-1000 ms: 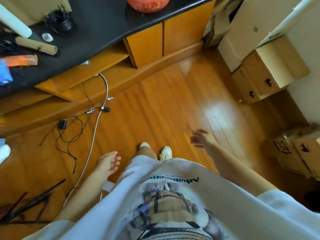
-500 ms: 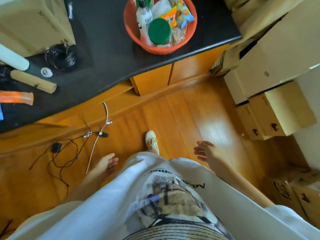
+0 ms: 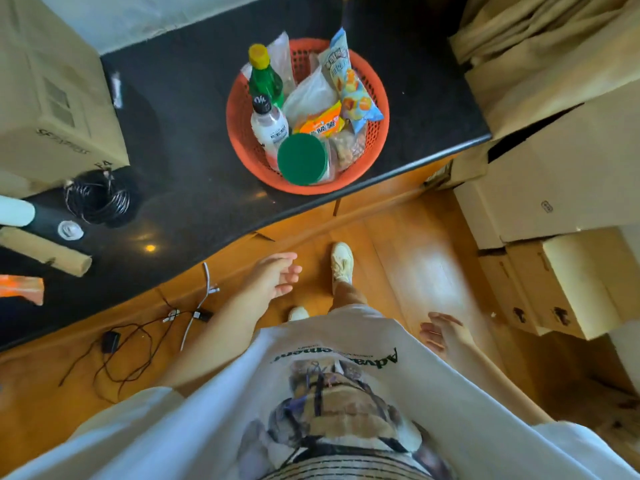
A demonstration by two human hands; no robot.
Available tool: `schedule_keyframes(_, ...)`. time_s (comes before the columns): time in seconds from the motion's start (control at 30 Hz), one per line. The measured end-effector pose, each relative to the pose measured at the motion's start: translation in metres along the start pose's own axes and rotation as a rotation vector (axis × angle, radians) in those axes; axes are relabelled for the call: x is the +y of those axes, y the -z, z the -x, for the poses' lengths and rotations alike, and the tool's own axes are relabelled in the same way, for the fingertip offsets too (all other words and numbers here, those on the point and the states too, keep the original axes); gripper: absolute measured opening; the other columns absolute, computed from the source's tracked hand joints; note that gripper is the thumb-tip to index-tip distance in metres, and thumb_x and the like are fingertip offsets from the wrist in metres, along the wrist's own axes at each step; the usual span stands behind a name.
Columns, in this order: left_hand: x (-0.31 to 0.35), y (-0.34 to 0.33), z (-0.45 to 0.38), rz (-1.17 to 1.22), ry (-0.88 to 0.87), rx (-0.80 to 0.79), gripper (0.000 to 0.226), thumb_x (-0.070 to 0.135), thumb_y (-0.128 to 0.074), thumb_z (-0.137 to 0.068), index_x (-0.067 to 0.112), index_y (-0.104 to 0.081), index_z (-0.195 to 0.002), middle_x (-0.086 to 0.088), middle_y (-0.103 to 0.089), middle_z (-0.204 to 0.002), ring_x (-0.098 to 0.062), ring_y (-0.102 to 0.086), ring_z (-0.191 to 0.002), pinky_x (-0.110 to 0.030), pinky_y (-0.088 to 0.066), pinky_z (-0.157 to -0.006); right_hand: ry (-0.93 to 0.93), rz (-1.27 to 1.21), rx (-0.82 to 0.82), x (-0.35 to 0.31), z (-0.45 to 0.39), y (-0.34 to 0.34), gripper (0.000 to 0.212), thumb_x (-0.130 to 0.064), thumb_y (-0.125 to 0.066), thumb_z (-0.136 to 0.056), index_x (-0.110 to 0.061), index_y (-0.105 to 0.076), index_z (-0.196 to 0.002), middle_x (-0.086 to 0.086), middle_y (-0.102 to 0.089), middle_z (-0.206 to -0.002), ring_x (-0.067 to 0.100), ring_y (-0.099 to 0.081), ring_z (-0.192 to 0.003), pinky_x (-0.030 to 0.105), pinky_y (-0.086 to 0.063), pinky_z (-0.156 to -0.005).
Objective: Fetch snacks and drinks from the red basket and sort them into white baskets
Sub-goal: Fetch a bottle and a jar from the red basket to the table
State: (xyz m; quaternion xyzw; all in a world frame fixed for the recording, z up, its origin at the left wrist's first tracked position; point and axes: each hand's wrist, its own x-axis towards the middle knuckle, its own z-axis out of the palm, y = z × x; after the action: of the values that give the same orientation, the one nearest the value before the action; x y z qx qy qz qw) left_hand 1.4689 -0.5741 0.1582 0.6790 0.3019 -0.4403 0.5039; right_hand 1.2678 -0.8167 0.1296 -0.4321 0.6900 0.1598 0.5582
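Note:
The red basket (image 3: pixel 242 147) stands on the black counter near its front edge. It holds a green bottle (image 3: pixel 265 79) with a yellow cap, a white bottle (image 3: pixel 270 124), a jar with a green lid (image 3: pixel 302 160), a blue snack bag (image 3: pixel 349 84), an orange snack pack (image 3: pixel 322 123) and clear bags. My left hand (image 3: pixel 273 277) is raised below the counter edge, open and empty, short of the basket. My right hand (image 3: pixel 441 330) hangs open at my right side. No white baskets are in view.
The black counter (image 3: pixel 180 140) also carries a cardboard box (image 3: pixel 52 88), a coil of black cable (image 3: pixel 98 199), a cardboard tube (image 3: pixel 45 251) and an orange item (image 3: pixel 20 289). Stacked cardboard boxes (image 3: pixel 561 188) line the right. Loose cables (image 3: pixel 138 337) lie on the wooden floor.
I have walked toward the counter, so the red basket now sits fully in view and closer. My left hand has lifted forward toward the counter; my right hand stays low at my side.

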Motion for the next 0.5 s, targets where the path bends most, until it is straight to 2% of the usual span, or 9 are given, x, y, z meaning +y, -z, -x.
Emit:
schedule_keyframes(0.1,0.015,-0.004,-0.010,0.088,0.066,0.048,0.016,0.018,-0.043,-0.096,0.019,-0.059,-0.102,0.002,-0.062,-0.080,-0.011,-0.055,-0.069,-0.023,-0.042,-0.062,0.060,0.023,-0.050,-0.066,-0.010,-0.021,0.011,-0.009,-0.044,-0.095,-0.012,-0.054,-0.099,0.008,-0.058,-0.074,0.019,-0.057,-0.063,0.027,-0.041,-0.061)
schedule_keyframes(0.2,0.025,0.002,-0.019,0.276,0.140,0.105,0.024,0.019,-0.044,-0.096,0.018,-0.055,-0.117,0.002,-0.060,-0.084,-0.010,-0.053,-0.072,-0.022,-0.041,-0.062,0.166,0.047,-0.118,-0.135,-0.010,-0.053,0.019,-0.008,-0.043,-0.094,-0.017,-0.055,-0.083,0.005,-0.056,-0.071,0.014,-0.057,-0.058,0.027,-0.040,-0.061)
schedule_keyframes(0.27,0.034,0.006,-0.024,0.417,0.142,0.146,0.031,0.020,-0.041,-0.098,0.015,-0.050,-0.127,0.003,-0.058,-0.086,-0.008,-0.052,-0.073,-0.021,-0.040,-0.063,0.275,0.114,-0.178,-0.174,-0.005,-0.078,0.016,-0.002,-0.045,-0.090,-0.013,-0.056,-0.093,0.005,-0.056,-0.072,0.015,-0.054,-0.062,0.027,-0.040,-0.060)
schedule_keyframes(0.37,0.061,0.009,-0.031,0.539,0.041,0.244,0.035,0.017,-0.042,-0.098,0.012,-0.047,-0.132,-0.001,-0.063,-0.103,-0.010,-0.058,-0.082,-0.022,-0.046,-0.069,0.563,0.356,-0.252,-0.220,0.002,-0.118,0.036,0.006,-0.060,-0.077,-0.006,-0.057,-0.111,0.007,-0.061,-0.079,0.023,-0.058,-0.072,0.033,-0.047,-0.069)
schedule_keyframes(0.43,0.086,0.009,-0.037,0.575,-0.079,0.279,0.037,0.006,-0.043,-0.096,0.010,-0.045,-0.132,-0.011,-0.058,-0.121,-0.018,-0.059,-0.096,-0.028,-0.049,-0.077,0.768,0.569,-0.303,-0.240,0.007,-0.144,0.053,0.004,-0.070,-0.068,-0.012,-0.054,-0.117,0.004,-0.061,-0.093,0.020,-0.059,-0.085,0.034,-0.048,-0.078)
schedule_keyframes(0.5,0.113,0.006,-0.045,0.535,-0.203,0.278,0.043,0.000,-0.049,-0.092,0.013,-0.042,-0.132,-0.012,-0.054,-0.127,-0.017,-0.058,-0.104,-0.029,-0.051,-0.080,0.916,0.737,-0.379,-0.252,0.008,-0.167,0.073,-0.001,-0.077,-0.061,-0.018,-0.047,-0.126,0.002,-0.055,-0.111,0.014,-0.053,-0.098,0.032,-0.048,-0.082)
